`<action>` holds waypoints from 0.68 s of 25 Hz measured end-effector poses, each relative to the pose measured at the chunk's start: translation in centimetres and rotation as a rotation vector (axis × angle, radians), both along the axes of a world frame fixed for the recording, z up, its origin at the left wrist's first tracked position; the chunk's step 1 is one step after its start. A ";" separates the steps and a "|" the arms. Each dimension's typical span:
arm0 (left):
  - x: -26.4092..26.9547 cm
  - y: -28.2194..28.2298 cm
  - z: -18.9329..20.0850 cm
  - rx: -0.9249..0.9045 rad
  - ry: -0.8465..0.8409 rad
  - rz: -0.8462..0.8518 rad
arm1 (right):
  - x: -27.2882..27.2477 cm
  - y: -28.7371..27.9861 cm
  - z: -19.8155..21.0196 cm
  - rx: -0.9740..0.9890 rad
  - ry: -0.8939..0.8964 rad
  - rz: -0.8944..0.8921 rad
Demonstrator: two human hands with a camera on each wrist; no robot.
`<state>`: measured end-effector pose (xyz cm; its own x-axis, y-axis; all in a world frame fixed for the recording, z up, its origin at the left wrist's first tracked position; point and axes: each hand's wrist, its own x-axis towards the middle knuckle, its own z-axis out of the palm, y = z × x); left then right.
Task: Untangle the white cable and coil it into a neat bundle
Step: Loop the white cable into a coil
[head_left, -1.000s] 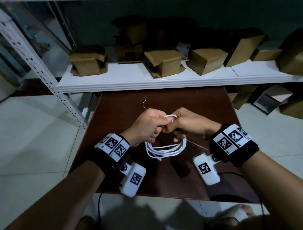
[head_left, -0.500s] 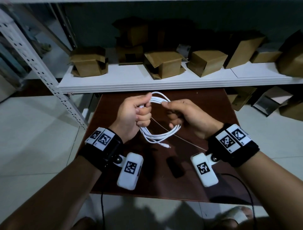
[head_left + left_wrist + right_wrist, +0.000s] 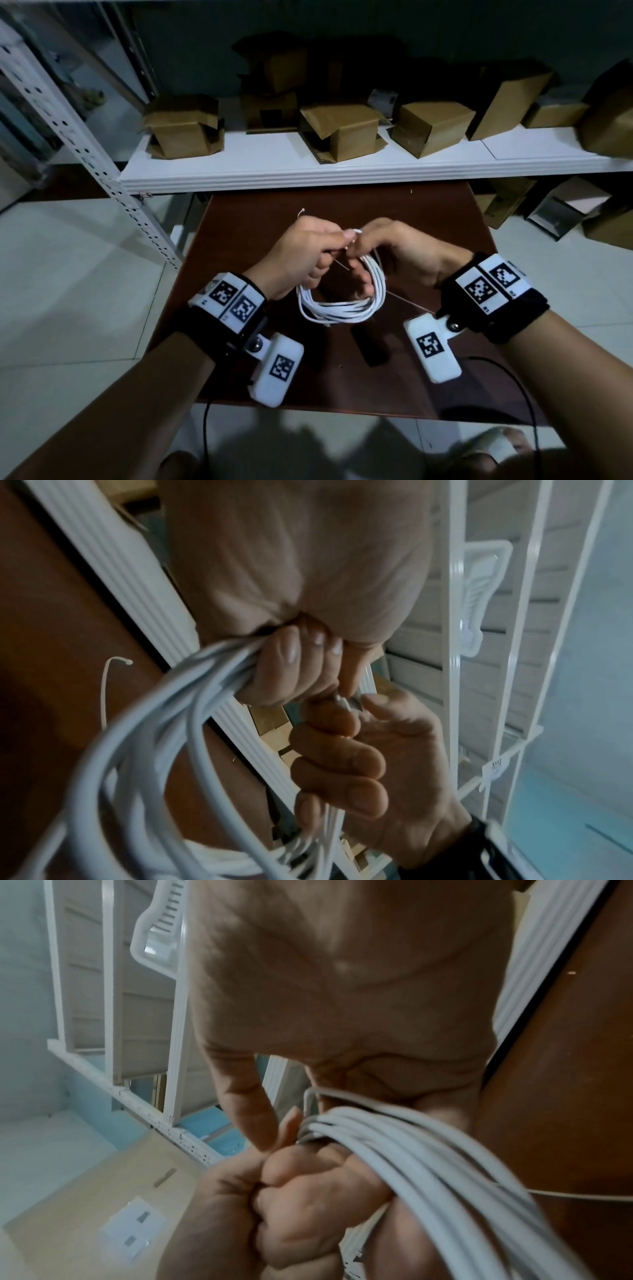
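The white cable (image 3: 339, 306) hangs as a coil of several loops over the brown table (image 3: 428, 222). My left hand (image 3: 337, 246) grips the top of the coil; the strands (image 3: 154, 737) run into its curled fingers (image 3: 287, 669). My right hand (image 3: 371, 248) meets it there, with its fingers curled through the coil. A thin wire tie (image 3: 310, 1099) bends around the bundle (image 3: 428, 1150), and both hands' fingertips pinch it. The tie's long tail (image 3: 407, 303) trails toward my right wrist.
A second short white tie (image 3: 301, 213) lies on the table beyond my hands. A dark object (image 3: 371, 346) sits near the front edge. Behind is a white shelf (image 3: 308, 171) with several cardboard boxes (image 3: 342, 133). A perforated rack upright (image 3: 85, 147) stands left.
Half a second ago both hands held the coil raised and farther out. They have since come back down and closed together at the top of the coil.
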<state>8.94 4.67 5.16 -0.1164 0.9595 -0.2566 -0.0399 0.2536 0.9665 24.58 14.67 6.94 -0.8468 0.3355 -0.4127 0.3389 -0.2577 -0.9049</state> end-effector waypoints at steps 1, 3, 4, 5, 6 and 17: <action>0.4 0.0 -0.2 -0.016 0.056 -0.018 | -0.2 -0.2 -0.2 0.053 -0.059 0.017; 0.9 0.0 -0.6 -0.030 0.117 -0.028 | -0.6 -0.9 -0.5 0.242 -0.187 0.034; 0.9 0.1 -0.7 -0.025 0.119 -0.020 | -0.9 -1.2 -0.7 0.333 -0.219 0.009; 0.8 0.1 -0.7 -0.008 0.099 -0.006 | -1.1 -1.6 -0.6 0.386 -0.217 -0.039; 0.5 0.2 -0.7 0.025 0.072 0.012 | -1.3 -1.8 -0.5 0.400 -0.198 -0.094; -4.3 -0.1 -0.4 0.193 0.163 0.141 | 0.0 1.8 0.9 0.278 -0.087 -0.466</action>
